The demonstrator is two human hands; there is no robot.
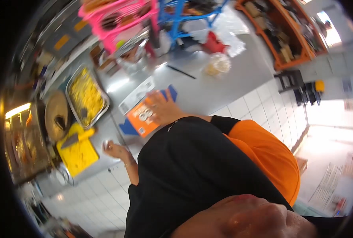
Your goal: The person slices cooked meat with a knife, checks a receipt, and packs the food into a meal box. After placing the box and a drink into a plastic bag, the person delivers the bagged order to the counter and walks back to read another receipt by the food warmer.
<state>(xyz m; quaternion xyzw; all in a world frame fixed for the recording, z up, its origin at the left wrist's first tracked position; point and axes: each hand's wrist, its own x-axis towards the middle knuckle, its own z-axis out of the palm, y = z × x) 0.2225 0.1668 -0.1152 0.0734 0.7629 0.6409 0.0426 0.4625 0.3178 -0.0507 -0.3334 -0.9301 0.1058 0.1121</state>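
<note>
Hand (L) (117,150), part-curled, nr steel counter (240,75) edge; can't tell if holding anything. R hand (163,108), fingers spread wide, palm-down on orange carton (136,119) w/ blue ends, atop counter. Yellow board (80,159) w/ knife (70,141) to L; tray (106,101) of yellow food (85,93) beyond, then pink rack (105,32).

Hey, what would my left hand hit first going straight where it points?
Your left hand would likely meet the yellow knife handle first, or the cutting board beneath; depth is unclear.

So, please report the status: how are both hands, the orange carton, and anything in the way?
Right hand spread over the orange carton, covering part. Left hand off the carton, grip unclear. Carton lying on counter. Knife on yellow board, not blocking.
</note>
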